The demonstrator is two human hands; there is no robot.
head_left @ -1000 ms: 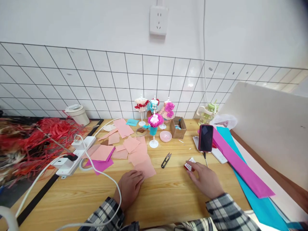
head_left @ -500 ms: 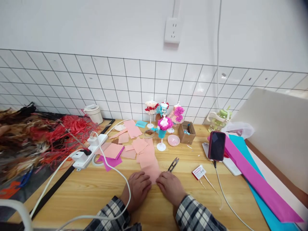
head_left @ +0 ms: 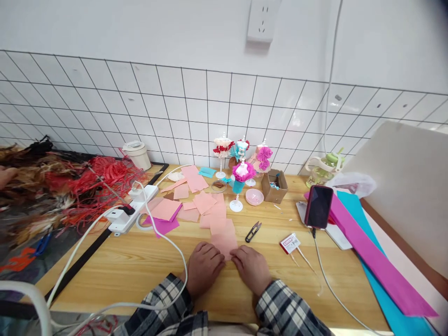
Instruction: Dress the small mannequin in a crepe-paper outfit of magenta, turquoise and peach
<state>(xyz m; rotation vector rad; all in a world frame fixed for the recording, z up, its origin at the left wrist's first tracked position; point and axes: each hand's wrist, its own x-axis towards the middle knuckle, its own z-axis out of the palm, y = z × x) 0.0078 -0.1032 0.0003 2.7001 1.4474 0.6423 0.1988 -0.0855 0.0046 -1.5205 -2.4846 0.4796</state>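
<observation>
A sheet of pink crepe paper [head_left: 224,235] lies on the wooden table, its near edge between my two hands. My left hand [head_left: 206,267] has its fingers curled together at the sheet's near left corner. On the right corner, the fingers of my right hand [head_left: 250,267] are pressed together on the paper. Black thread snips [head_left: 253,232] lie just beyond my right hand. More pink pieces [head_left: 205,202] overlap behind the sheet. Small dress forms in paper skirts, one with a magenta and blue dress [head_left: 241,173], stand farther back.
A white power strip [head_left: 133,210] and its cable run along the left. Red strings and feathers [head_left: 105,182] lie beyond. A phone [head_left: 318,206], coloured paper rolls [head_left: 381,256], a cardboard box [head_left: 275,190] and a pink dish [head_left: 254,197] are to the right.
The view has tilted down and shifted slightly. Both hands remain at the near edge of the pink sheet, and more of the sheet and the snips shows beyond them.
</observation>
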